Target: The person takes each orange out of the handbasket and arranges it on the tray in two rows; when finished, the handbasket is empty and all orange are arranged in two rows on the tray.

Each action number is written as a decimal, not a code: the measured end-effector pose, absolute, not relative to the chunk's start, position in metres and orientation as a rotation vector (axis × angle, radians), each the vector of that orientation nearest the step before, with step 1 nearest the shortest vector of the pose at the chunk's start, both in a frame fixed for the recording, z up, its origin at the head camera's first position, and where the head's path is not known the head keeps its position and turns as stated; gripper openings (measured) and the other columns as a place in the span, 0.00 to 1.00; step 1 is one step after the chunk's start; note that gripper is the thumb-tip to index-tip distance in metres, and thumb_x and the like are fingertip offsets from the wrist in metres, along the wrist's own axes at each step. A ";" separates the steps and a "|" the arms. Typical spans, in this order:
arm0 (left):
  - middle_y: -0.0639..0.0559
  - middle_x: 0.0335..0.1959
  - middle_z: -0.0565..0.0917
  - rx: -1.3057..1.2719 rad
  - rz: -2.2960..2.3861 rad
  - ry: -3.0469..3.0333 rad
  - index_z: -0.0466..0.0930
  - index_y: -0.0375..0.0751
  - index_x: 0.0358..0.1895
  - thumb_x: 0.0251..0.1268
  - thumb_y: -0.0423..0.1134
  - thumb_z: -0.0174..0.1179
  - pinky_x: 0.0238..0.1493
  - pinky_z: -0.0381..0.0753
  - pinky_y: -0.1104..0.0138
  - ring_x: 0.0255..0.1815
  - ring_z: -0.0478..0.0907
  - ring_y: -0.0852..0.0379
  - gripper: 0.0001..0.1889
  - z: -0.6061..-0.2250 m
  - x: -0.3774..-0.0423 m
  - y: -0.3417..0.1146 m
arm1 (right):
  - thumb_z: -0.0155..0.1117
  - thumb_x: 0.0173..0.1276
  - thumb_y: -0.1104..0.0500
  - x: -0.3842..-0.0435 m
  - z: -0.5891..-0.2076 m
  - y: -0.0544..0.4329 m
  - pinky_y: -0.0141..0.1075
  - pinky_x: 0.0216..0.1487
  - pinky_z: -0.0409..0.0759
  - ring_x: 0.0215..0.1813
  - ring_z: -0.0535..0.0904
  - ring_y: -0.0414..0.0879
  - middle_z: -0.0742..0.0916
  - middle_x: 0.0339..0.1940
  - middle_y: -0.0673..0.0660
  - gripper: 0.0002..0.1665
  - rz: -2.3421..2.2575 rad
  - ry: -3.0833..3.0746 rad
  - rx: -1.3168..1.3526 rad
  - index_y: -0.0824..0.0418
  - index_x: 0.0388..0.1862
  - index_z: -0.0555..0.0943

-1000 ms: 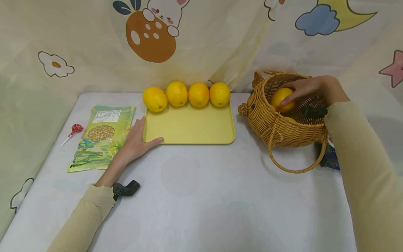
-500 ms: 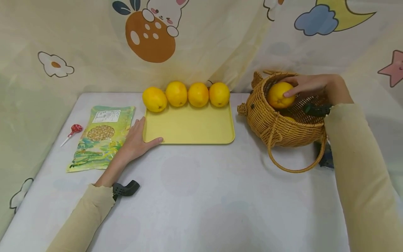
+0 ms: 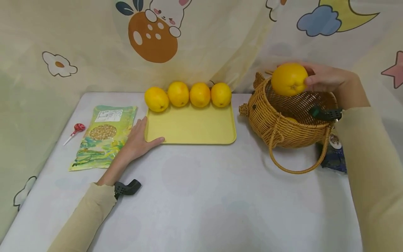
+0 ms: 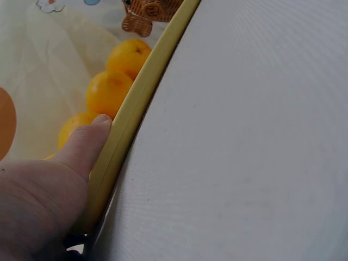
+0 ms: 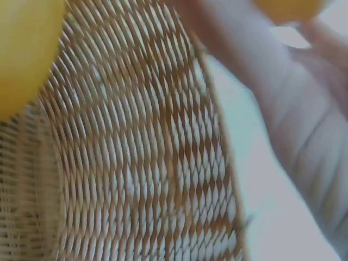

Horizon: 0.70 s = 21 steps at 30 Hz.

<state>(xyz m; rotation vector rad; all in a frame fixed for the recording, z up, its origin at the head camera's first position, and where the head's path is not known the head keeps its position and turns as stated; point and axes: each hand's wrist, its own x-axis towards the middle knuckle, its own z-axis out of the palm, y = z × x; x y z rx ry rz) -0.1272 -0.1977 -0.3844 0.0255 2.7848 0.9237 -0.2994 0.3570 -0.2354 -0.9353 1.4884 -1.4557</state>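
Pale bench (image 3: 201, 196) underneath everything, clock face laid flat on it, and out at two o'clock sits the wicker basket (image 3: 296, 134), mouth tipped towards us, animal snout poking to its own nine! Straight up at twelve, the yellow tray (image 3: 189, 126); round at ten, the green bag (image 3: 102, 154) lying flat; at three, part-hidden by the basket, a dark blue packet (image 3: 332, 161). Left hand (image 3: 138, 141) at the tray's eight o'clock corner, a wide, spread grip, thumb on the rim, nothing held. Right hand (image 3: 327, 78) has the prize: a snug grip on one yellow fruit (image 3: 289, 79), over the basket's mouth, thumb in sight, other fingers mostly hidden behind. Looks like a lift-out, and the smart play is height first: clear the rim before any sideways travel, hold round skin firmly without squeezing, and let that left hand steady the tray. Four more fruits (image 3: 199, 94) line the tray's twelve o'clock edge. Outside the bag, a red lollipop (image 3: 79, 127). And the smallest stuff, the lettering: the bag's white label (image 3: 108, 115) carries print too fine to read, and I can't make out any brand on the packet.
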 end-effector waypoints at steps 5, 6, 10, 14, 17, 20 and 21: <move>0.37 0.80 0.33 0.023 0.917 2.783 0.27 0.39 0.78 0.59 0.68 0.58 0.77 0.35 0.40 0.81 0.30 0.37 0.61 -0.384 -0.127 -0.197 | 0.55 0.71 0.67 -0.277 -0.214 0.316 0.34 0.49 0.84 0.51 0.79 0.48 0.74 0.61 0.62 0.39 -1.591 1.648 -0.968 0.61 0.77 0.52; 0.37 0.80 0.33 0.023 0.916 2.782 0.26 0.39 0.78 0.59 0.68 0.58 0.77 0.35 0.40 0.81 0.30 0.37 0.61 -0.384 -0.127 -0.196 | 0.57 0.70 0.68 -0.273 -0.212 0.307 0.35 0.48 0.84 0.49 0.79 0.49 0.75 0.60 0.62 0.39 -1.618 1.672 -0.952 0.61 0.76 0.54; 0.37 0.80 0.34 0.026 0.922 2.789 0.27 0.38 0.78 0.59 0.67 0.58 0.77 0.35 0.40 0.81 0.30 0.37 0.60 -0.384 -0.127 -0.198 | 0.58 0.67 0.71 -0.259 -0.211 0.267 0.39 0.48 0.86 0.48 0.82 0.50 0.77 0.56 0.62 0.38 -1.693 1.647 -0.838 0.58 0.72 0.55; 0.37 0.80 0.34 0.033 0.926 2.792 0.27 0.37 0.78 0.59 0.67 0.58 0.77 0.35 0.40 0.81 0.30 0.37 0.60 -0.386 -0.127 -0.198 | 0.57 0.66 0.72 -0.246 -0.218 0.234 0.38 0.50 0.86 0.48 0.82 0.50 0.77 0.56 0.60 0.38 -1.690 1.687 -0.778 0.53 0.69 0.54; 0.36 0.80 0.34 0.041 0.926 2.790 0.27 0.37 0.77 0.59 0.67 0.58 0.77 0.35 0.40 0.81 0.30 0.37 0.61 -0.386 -0.127 -0.197 | 0.56 0.61 0.74 -0.237 -0.225 0.212 0.35 0.49 0.84 0.48 0.80 0.49 0.77 0.57 0.59 0.38 -1.724 1.727 -0.807 0.52 0.67 0.56; 0.36 0.80 0.34 0.047 0.924 2.793 0.27 0.37 0.77 0.59 0.67 0.58 0.77 0.35 0.40 0.81 0.30 0.37 0.60 -0.385 -0.127 -0.197 | 0.56 0.60 0.75 -0.229 -0.232 0.192 0.36 0.48 0.84 0.49 0.79 0.49 0.76 0.58 0.59 0.38 -1.815 1.650 -0.823 0.52 0.65 0.58; 0.37 0.80 0.34 0.046 0.925 2.796 0.27 0.37 0.77 0.59 0.66 0.58 0.77 0.35 0.40 0.81 0.30 0.37 0.60 -0.384 -0.127 -0.197 | 0.56 0.60 0.75 -0.226 -0.234 0.186 0.36 0.48 0.84 0.49 0.79 0.49 0.76 0.58 0.58 0.38 -1.841 1.632 -0.817 0.51 0.64 0.59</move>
